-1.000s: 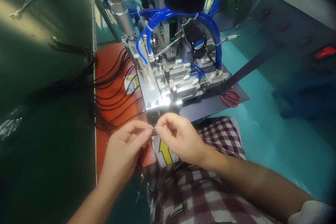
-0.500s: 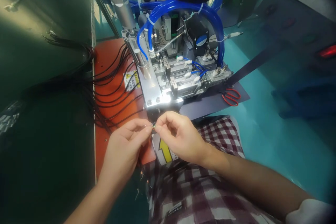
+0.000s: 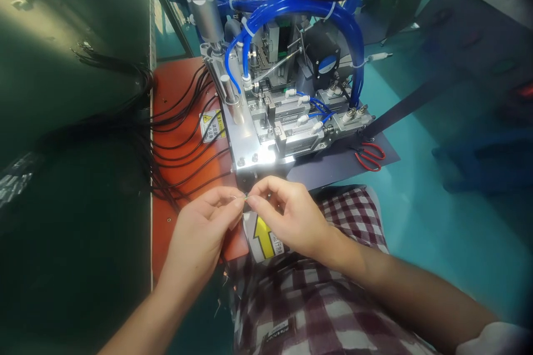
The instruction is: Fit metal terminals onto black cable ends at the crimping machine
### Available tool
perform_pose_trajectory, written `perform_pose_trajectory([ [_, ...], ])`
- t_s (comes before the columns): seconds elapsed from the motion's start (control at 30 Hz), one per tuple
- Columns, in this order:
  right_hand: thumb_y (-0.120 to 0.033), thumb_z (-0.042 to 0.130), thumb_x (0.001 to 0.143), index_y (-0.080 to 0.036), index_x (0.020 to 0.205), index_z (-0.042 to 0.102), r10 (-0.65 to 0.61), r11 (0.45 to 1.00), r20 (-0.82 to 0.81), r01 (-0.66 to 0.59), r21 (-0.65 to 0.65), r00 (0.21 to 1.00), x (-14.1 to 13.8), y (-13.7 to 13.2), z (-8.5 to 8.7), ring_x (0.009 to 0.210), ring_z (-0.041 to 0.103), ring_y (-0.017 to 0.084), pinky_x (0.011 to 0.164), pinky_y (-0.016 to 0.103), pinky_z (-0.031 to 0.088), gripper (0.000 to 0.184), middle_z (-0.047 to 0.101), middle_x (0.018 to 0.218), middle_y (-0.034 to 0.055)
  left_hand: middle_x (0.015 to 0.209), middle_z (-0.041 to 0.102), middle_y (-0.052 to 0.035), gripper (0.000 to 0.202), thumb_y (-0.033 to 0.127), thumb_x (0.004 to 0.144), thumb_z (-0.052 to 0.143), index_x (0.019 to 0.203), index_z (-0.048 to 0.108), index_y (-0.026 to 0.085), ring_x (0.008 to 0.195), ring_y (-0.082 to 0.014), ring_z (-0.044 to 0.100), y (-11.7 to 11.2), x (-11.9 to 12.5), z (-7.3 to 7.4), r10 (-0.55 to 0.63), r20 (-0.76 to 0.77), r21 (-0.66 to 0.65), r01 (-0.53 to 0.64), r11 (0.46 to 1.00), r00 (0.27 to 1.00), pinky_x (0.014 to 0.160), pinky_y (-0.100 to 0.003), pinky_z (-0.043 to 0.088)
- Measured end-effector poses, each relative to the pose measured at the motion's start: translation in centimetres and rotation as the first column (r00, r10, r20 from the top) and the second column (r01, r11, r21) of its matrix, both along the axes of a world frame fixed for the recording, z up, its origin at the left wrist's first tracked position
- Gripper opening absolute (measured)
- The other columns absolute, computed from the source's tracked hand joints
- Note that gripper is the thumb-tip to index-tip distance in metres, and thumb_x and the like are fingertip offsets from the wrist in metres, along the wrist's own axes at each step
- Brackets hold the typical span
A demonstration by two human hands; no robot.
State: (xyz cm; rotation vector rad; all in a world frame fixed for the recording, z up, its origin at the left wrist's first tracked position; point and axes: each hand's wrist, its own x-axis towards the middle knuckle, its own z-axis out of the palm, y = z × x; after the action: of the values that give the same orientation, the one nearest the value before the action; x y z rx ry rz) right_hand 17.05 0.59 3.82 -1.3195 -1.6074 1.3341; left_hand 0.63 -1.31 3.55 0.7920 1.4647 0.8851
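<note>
My left hand [image 3: 200, 233] and my right hand [image 3: 287, 216] meet fingertip to fingertip just below the front edge of a small metal machine [image 3: 270, 127]. Both are closed in a pinch on the thin stripped wire ends [image 3: 245, 196] of a cable, held between thumbs and forefingers. The wire ends are tiny, with a hint of colour. The hands hover above an orange plate [image 3: 175, 122] and a white label with a yellow arrow [image 3: 263, 233].
Several black cables [image 3: 179, 133] fan across the orange plate from a dark green panel [image 3: 70, 122] on the left. Blue air hoses [image 3: 291, 8] loop over the machine. Red scissors [image 3: 368, 155] lie on a dark mat at right. My checked clothing [image 3: 325, 299] fills the foreground.
Both hands stay pinched together on the wire ends, with small finger movements. The camera has shifted slightly, so the machine sits a little further right in view.
</note>
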Motion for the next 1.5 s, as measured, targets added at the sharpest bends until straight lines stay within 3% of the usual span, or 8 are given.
perform_pose_trajectory([
  [0.27,-0.02,0.053,0.092,-0.021,0.08,0.053,0.044,0.987,0.01,-0.045,0.154,0.999,0.0,0.1,-0.3,0.06,0.051,0.011,0.059,0.025,0.039,0.012,0.056,0.068,-0.0041,0.061,0.052,0.0035,0.025,0.042,0.077,0.078,0.079,0.068,0.02,0.059,-0.0098,0.046,-0.2,-0.1,-0.2,-0.026,-0.033,0.011,0.027,1.0,0.999,0.056,-0.02,0.038],
  [0.57,-0.023,0.051,0.096,-0.022,0.08,0.052,0.071,0.997,-0.107,-0.072,-0.012,0.992,1.1,0.5,-0.8,0.057,0.056,0.011,0.06,0.024,0.042,0.016,0.061,0.066,-0.0049,0.058,0.052,0.003,0.028,0.048,0.076,0.077,0.082,0.07,0.021,0.055,-0.0109,0.045,0.3,0.6,0.3,-0.067,-0.132,-0.015,0.065,0.998,0.989,0.05,-0.02,0.036],
  [0.87,-0.027,0.05,0.097,-0.022,0.078,0.051,0.069,0.989,0.101,-0.081,0.127,0.992,1.5,0.5,-0.2,0.061,0.048,0.012,0.062,0.026,0.035,0.02,0.055,0.068,-0.0042,0.061,0.054,0.0025,0.028,0.048,0.076,0.076,0.076,0.069,0.02,0.054,-0.0094,0.046,0.9,0.7,0.7,-0.093,-0.202,-0.013,0.093,0.996,0.975,0.05,-0.019,0.036],
  [1.0,-0.021,0.049,0.095,-0.022,0.078,0.05,0.073,0.983,-0.01,-0.071,0.169,0.997,1.2,0.6,-0.8,0.063,0.047,0.012,0.063,0.026,0.036,0.017,0.051,0.069,-0.0041,0.056,0.056,0.0019,0.03,0.051,0.078,0.073,0.08,0.071,0.021,0.048,-0.0112,0.049,0.9,0.7,0.8,-0.14,-0.259,-0.003,0.144,0.99,0.956,0.045,-0.021,0.036],
  [1.1,-0.022,0.05,0.093,-0.021,0.077,0.05,0.07,0.992,-0.134,-0.054,0.114,0.989,1.9,0.9,-0.7,0.063,0.047,0.012,0.063,0.026,0.038,0.016,0.049,0.069,-0.0039,0.068,0.067,-0.0019,0.027,0.048,0.077,0.074,0.086,0.073,0.022,0.056,-0.0156,0.06,1.1,1.1,1.6,-0.177,-0.327,0.099,0.22,0.97,0.928,0.046,-0.022,0.042],
  [1.3,-0.018,0.052,0.093,-0.02,0.074,0.051,0.071,0.994,-0.162,-0.056,0.098,0.984,3.7,2.0,0.7,0.063,0.043,0.011,0.06,0.025,0.037,0.019,0.047,0.068,-0.0038,0.088,0.071,-0.0038,0.013,0.035,0.085,0.069,0.088,0.076,0.024,0.074,-0.0182,0.066,1.2,1.4,2.4,-0.041,-0.615,0.461,0.401,0.792,0.787,0.053,-0.022,0.047],
  [1.4,-0.022,0.054,0.092,-0.019,0.072,0.051,0.074,0.997,-0.194,-0.078,-0.016,0.978,3.9,2.2,-0.5,0.058,0.04,0.01,0.054,0.024,0.034,0.02,0.045,0.064,-0.0045,0.091,0.07,-0.0025,0.013,0.025,0.091,0.062,0.095,0.074,0.024,0.083,-0.0163,0.066,1.2,0.9,1.0,-0.01,-0.765,0.501,0.606,0.618,0.644,0.069,-0.021,0.05],
  [1.5,-0.027,0.056,0.09,-0.019,0.072,0.05,0.053,0.987,-0.249,-0.088,-0.131,0.967,3.8,2.4,-2.6,0.056,0.038,0.009,0.053,0.024,0.032,0.02,0.044,0.063,-0.0055,0.094,0.067,-0.0024,0.017,0.016,0.096,0.053,0.104,0.068,0.02,0.082,-0.0124,0.066,1.3,0.4,-0.8,0.001,-0.853,0.464,0.757,0.46,0.523,0.069,-0.019,0.05],
])
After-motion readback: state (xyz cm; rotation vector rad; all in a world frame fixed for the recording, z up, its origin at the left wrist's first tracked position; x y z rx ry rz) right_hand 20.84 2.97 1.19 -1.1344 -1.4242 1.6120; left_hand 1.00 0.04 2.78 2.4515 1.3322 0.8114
